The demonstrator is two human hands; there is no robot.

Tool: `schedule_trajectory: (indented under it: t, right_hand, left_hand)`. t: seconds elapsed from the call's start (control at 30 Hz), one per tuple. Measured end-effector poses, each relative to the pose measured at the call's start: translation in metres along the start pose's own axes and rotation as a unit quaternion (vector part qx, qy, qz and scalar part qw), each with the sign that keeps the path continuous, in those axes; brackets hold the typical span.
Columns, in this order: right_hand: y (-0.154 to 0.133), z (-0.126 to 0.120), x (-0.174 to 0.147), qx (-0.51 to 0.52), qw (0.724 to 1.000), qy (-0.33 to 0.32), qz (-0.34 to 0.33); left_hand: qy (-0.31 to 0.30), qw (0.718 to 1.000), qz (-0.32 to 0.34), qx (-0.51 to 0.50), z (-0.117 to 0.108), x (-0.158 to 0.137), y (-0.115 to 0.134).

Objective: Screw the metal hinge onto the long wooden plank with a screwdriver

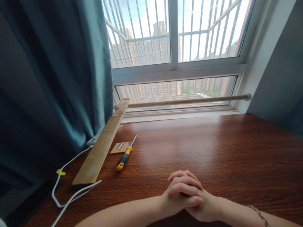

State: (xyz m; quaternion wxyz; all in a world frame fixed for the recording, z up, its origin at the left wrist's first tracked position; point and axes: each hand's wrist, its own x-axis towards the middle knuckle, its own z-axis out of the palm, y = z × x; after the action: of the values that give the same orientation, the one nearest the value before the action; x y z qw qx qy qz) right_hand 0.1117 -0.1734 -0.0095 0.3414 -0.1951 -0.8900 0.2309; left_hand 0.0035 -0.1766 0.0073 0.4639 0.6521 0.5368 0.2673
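Note:
My left hand (174, 197) and my right hand (207, 205) are clasped together at the lower middle of the head view, fingers interlaced. Neither holds any object that I can see. Beyond them to the left lies a screwdriver (123, 160) with a black and yellow handle, its metal shaft pointing away from me. It rests beside a small piece of cardboard (116, 149), which bears a few small dark metal pieces too fine to name. Left of these, a long wooden board (104, 143) slants from the tabletop toward the window.
The brown wood-grain table (236, 151) reaches to the window sill. A white cable (58, 189) with a yellow tag (61, 172) curls at the left. A white device (93, 139) sits partly behind the board, near the blue curtain (94, 78). A horizontal rod (189, 101) crosses the window.

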Motion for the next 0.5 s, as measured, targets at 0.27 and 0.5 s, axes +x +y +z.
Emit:
schedule_trajectory:
  t: [0.27,0.5]
  right_hand:
    - [-0.001,0.000,0.001,0.005,1.000,0.007,-0.009]
    - [0.000,0.002,0.000,-0.009,1.000,0.005,0.014]
  left_hand:
    - [0.254,0.960,-0.116,0.012,0.034,-0.008,0.000]
    - [0.150,0.985,-0.086,0.018,0.023,-0.003,0.007]
